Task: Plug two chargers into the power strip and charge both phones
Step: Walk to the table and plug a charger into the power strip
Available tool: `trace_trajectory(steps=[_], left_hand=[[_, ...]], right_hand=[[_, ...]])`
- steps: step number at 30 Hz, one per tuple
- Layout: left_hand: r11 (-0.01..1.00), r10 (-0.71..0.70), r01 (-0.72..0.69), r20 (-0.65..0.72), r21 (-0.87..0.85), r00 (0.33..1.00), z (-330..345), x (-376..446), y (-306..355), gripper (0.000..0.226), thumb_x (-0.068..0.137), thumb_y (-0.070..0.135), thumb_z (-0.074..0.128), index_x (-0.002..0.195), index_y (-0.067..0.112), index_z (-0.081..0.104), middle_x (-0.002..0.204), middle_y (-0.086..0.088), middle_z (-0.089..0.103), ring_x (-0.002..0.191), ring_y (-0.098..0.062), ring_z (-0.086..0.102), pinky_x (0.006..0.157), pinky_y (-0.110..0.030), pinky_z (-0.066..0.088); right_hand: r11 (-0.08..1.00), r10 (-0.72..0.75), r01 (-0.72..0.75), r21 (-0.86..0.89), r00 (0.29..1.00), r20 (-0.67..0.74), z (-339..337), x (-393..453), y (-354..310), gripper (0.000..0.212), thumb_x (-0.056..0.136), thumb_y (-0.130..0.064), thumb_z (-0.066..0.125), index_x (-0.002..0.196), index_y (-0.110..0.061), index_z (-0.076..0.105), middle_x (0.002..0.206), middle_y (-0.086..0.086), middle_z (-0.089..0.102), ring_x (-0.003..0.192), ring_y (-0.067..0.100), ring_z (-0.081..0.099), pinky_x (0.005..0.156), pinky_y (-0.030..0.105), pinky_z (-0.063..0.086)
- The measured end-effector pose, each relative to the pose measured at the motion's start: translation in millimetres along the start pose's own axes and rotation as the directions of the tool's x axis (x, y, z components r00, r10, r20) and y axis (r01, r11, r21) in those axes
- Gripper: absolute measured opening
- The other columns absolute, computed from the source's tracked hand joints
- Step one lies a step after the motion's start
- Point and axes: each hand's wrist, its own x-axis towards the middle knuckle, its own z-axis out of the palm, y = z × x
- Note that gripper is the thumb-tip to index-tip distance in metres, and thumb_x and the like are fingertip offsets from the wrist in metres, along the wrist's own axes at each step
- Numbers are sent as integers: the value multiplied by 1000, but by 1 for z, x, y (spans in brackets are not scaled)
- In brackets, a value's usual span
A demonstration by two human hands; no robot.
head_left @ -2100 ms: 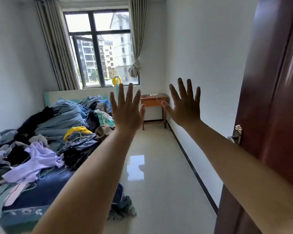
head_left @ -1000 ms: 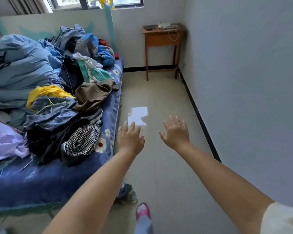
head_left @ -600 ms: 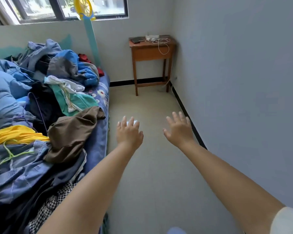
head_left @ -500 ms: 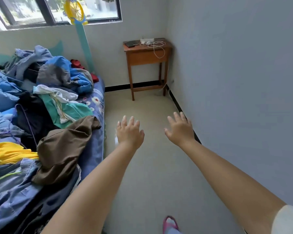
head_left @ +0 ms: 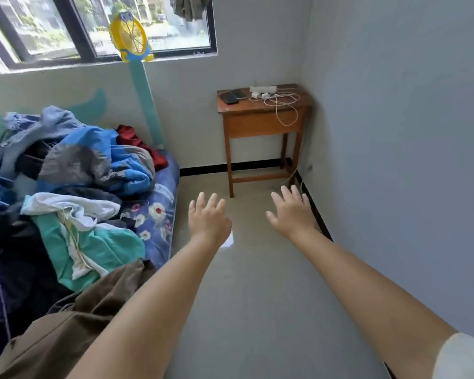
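Hands out in front, both spread wide and holding nothing, over the pale glossy floor (head_left: 257, 296).

The left grip (head_left: 209, 220) and the right grip (head_left: 292, 214) hang palm-down with fingers splayed, well apart from the small brown wooden counter (head_left: 260, 124) that stands ahead of them in the room's corner. On its top, beyond the left grip, lie two dark flat phones (head_left: 232, 95) side by side; beyond the right grip sit a white oblong power strip (head_left: 262, 89), small white charger blocks (head_left: 259, 95) just beside it, and loose white cables (head_left: 285, 110) drooping over the counter's front. Left of the left grip is a blue flowered bed (head_left: 159, 214) heaped with clothes. No writing or brand can be read.
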Motion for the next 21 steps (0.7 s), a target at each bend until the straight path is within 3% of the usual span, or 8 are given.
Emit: trace_trajectory(steps=[5, 11, 21], left_hand=[[1000, -12, 12, -18, -2, 1000, 18, 123, -28, 44, 91, 28, 38, 133, 17, 33, 150, -6, 25, 139, -31, 9, 112, -46, 9], [999, 31, -31, -10, 19, 999, 29, 300, -61, 41, 92, 28, 37, 131, 15, 35, 151, -5, 24, 140, -30, 7, 112, -45, 7], [980, 191, -189, -36, 61, 981, 51, 560, -41, 47, 95, 34, 32, 138, 18, 24, 153, -4, 18, 140, -29, 0, 114, -44, 4]], right_hand=[[998, -66, 66, -24, 997, -25, 20, 130, -4, 52, 94, -34, 47, 140, -14, 32, 153, 12, 22, 141, 31, 11, 114, 47, 10], [997, -48, 43, -62, 996, -70, 21, 295, 3, 52, 94, -33, 47, 139, -14, 33, 152, 12, 25, 141, 29, 13, 114, 47, 12], [992, -9, 0, -126, 998, -69, 39, 520, 58, 51, 94, -34, 45, 140, -14, 32, 153, 11, 23, 142, 28, 10, 114, 49, 10]])
